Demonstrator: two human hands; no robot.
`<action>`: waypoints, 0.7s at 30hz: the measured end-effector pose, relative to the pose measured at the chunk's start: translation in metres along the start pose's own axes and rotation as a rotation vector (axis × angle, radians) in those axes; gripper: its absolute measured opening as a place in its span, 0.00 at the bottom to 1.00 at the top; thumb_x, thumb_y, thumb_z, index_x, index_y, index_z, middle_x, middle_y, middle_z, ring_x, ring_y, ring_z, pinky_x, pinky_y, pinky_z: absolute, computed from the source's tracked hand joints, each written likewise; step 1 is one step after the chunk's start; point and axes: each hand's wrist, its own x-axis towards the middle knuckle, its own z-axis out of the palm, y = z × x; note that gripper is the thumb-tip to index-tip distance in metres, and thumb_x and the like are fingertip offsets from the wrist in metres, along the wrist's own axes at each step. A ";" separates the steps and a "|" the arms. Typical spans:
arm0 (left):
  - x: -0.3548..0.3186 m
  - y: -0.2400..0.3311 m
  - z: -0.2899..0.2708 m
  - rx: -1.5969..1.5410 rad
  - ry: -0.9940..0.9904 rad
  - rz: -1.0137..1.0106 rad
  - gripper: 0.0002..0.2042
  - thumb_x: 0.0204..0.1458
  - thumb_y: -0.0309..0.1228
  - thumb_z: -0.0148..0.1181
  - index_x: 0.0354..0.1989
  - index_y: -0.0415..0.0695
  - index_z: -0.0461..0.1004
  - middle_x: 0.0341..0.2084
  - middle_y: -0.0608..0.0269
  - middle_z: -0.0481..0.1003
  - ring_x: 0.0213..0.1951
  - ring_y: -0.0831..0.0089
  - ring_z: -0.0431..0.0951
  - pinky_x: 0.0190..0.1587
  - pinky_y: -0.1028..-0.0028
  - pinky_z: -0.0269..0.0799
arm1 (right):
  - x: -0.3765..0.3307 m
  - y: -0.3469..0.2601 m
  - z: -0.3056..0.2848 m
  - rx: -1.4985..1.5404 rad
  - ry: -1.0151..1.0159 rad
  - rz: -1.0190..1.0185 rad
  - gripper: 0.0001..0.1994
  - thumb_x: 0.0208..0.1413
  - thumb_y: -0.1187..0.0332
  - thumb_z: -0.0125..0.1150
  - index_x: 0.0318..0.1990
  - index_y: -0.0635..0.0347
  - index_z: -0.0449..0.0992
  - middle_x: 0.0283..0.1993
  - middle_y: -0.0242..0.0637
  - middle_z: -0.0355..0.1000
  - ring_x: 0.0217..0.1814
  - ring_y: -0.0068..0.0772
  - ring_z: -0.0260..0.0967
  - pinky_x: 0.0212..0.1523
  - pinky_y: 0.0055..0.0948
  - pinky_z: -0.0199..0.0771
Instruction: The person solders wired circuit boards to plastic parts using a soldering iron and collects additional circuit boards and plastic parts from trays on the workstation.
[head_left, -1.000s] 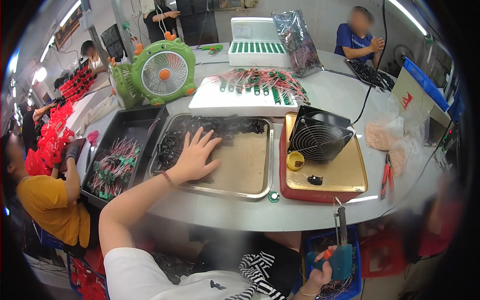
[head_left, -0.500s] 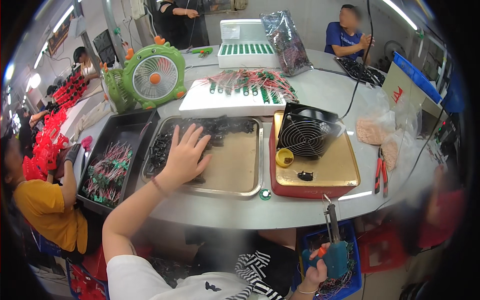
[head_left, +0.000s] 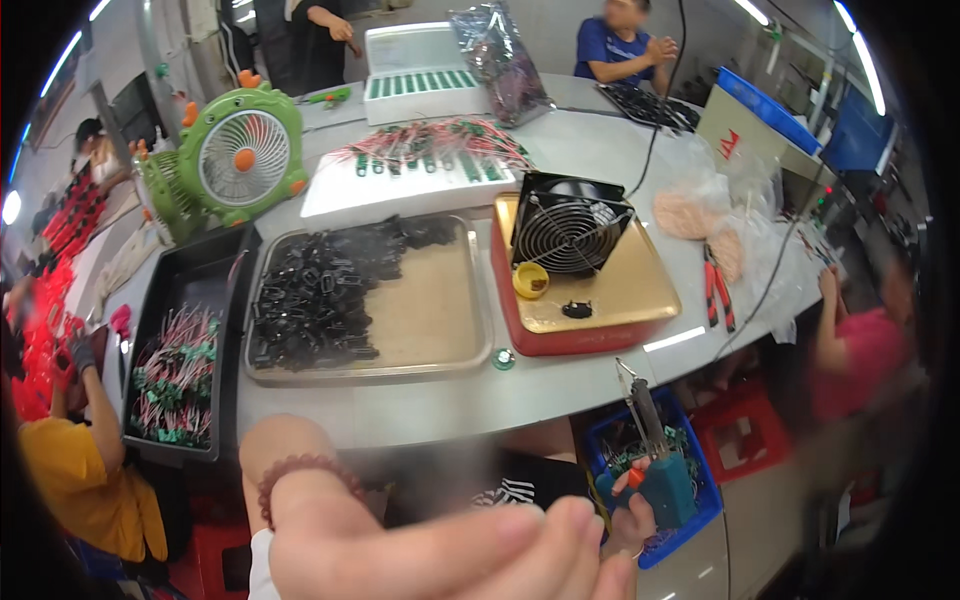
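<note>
My left hand (head_left: 450, 555) is raised very close to the view, large and partly blurred, in front of the table's near edge. A beaded bracelet (head_left: 300, 470) circles its wrist. The fingers are loosely extended, with nothing visible in them. At the lower right, my right hand (head_left: 630, 520) grips a teal soldering gun (head_left: 672, 492) with an orange trigger, its metal tip pointing up. Beyond my left hand lies a metal tray (head_left: 430, 368) partly covered with small black plastic parts (head_left: 315, 300). A single black part (head_left: 577, 310) rests on the red and gold tin (head_left: 640, 310).
A black fan (head_left: 570, 235) and a yellow cup (head_left: 530, 281) stand on the tin. Left are a black bin (head_left: 232, 330) of wired boards and a green fan (head_left: 245, 150). Red-handled pliers (head_left: 716, 290) lie right. Below the soldering gun stands a blue crate (head_left: 705, 510). Co-workers sit around.
My left hand has left the black parts in the tray and come back close to the view. The view has shifted; the right hand still holds the soldering gun.
</note>
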 end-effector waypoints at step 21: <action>-0.064 -0.023 -0.012 -0.343 0.067 0.174 0.08 0.38 0.34 0.53 0.16 0.42 0.68 0.16 0.65 0.65 0.22 0.72 0.63 0.37 0.70 0.61 | -0.038 0.018 0.057 -0.029 -0.082 0.090 0.27 0.42 0.67 0.55 0.52 0.70 0.63 0.50 0.46 0.64 0.33 0.30 0.66 0.36 0.24 0.65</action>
